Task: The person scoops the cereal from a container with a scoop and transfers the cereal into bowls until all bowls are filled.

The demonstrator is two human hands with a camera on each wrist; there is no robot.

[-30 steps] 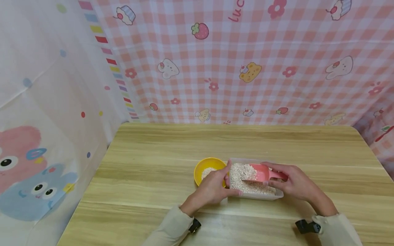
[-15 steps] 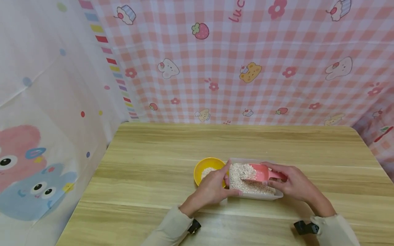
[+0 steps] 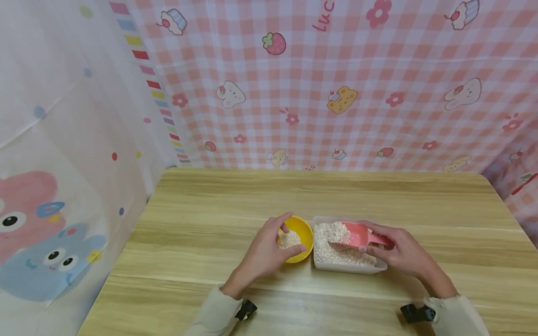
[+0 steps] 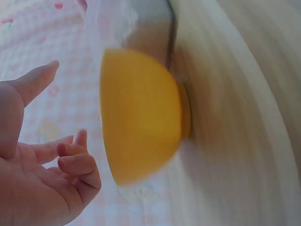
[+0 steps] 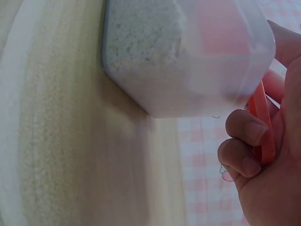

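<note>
A yellow bowl (image 3: 303,232) with a little pale grain in it stands on the wooden table, touching the left end of a clear plastic tub (image 3: 349,269) full of the same grain (image 3: 329,242). My left hand (image 3: 269,247) curves around the bowl's left side, thumb over the far rim and fingers by the near rim. In the left wrist view the hand (image 4: 47,165) is loosely spread just beside the bowl (image 4: 141,117), with a gap showing. My right hand (image 3: 370,242) grips the handle of a pink scoop (image 3: 355,235), whose mouth is dug into the grain. The tub (image 5: 188,56) and scoop handle (image 5: 261,117) show in the right wrist view.
The wooden table (image 3: 294,191) stretches bare behind and to both sides of the bowl and tub. Pink checked cloth (image 3: 336,93) hangs along the back and right, and white cartoon cloth (image 3: 63,163) hangs at the left edge.
My left hand let go of the tub's left end and moved left around the yellow bowl. The bowl now sits a little closer to the tub. The right hand and scoop stayed put.
</note>
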